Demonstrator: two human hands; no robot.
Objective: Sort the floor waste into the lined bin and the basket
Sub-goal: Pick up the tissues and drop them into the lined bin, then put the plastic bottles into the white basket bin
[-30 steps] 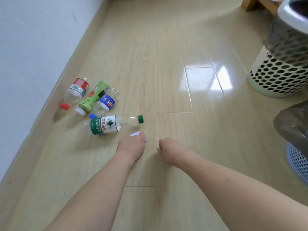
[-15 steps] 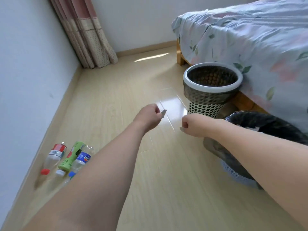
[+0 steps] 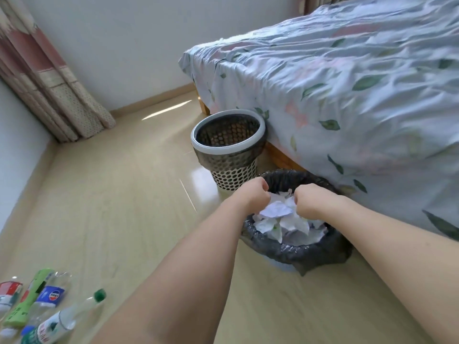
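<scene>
1. The lined bin [image 3: 295, 247] sits on the wooden floor [image 3: 119, 194] at about 4 o'clock from the middle of the view, its rim wrapped in a dark grey plastic liner. Inside lies a heap of crumpled white paper [image 3: 280, 219], filling it nearly to the rim.

2. Both hands hang over the bin's mouth. The left hand [image 3: 250, 194] is curled into a fist above the 10 o'clock side of the rim; the right hand [image 3: 310, 199] is likewise curled above the 1 o'clock side. The fingers point away from the camera, so whether either fist holds a scrap cannot be told.

3. The basket [image 3: 228, 150] – white-rimmed, perforated, with a dark liner folded over its upper part – stands just beside the bin, at its 11 o'clock. Nothing can be made out inside it.

4. A bed [image 3: 347, 95] with a pale leaf-print cover fills the side from 12 to 4 o'clock; both containers stand close against its edge.

5. At 8 o'clock, well apart from the bin, a cluster of plastic bottles lies on the floor: a green-capped bottle [image 3: 72, 316], a blue-labelled bottle [image 3: 49, 296], a green-wrapped bottle [image 3: 27, 301] and a red-labelled bottle [image 3: 8, 291] – all on their sides, close together.

6. A patterned curtain [image 3: 44, 78] hangs in the corner at 10 o'clock.
</scene>
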